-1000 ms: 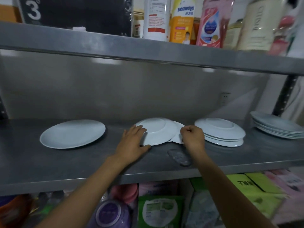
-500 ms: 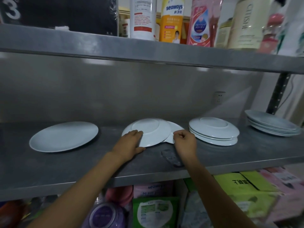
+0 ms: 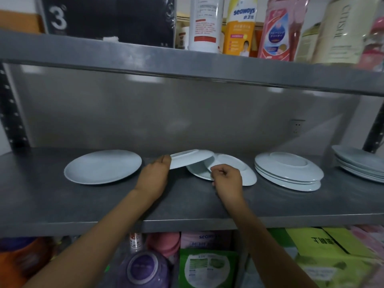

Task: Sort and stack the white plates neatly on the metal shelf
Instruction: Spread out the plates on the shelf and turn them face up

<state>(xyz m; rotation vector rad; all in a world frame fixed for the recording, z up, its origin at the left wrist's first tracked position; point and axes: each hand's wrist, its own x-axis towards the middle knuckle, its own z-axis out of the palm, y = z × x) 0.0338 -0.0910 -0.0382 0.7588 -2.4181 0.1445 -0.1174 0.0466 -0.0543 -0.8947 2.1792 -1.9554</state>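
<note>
— What writing can you read up there?

— On the upper shelf (image 3: 145, 57), a black pack (image 3: 108, 17) marked with a white "3", a yellow bottle (image 3: 240, 28) reading "seaways", a pink refill pouch (image 3: 278, 32) with a blue oval label, and a cream bottle (image 3: 340, 32) whose lettering is too blurred to read. Below the metal shelf (image 3: 187, 206), another "seaways" pack (image 3: 204, 239) and a green box (image 3: 324, 244) with printed characters.

— And the plates?

— All on the metal shelf. A single plate (image 3: 102, 166) lies face up at the left. The left hand (image 3: 154, 177) grips the rim of an upturned plate (image 3: 190, 160), tilted up off the one beneath. The right hand (image 3: 227, 179) pinches the near edge of that lower plate (image 3: 230, 168). Right of them sits an upside-down stack (image 3: 288, 171), and at the far right a face-up stack (image 3: 361, 163).
</note>
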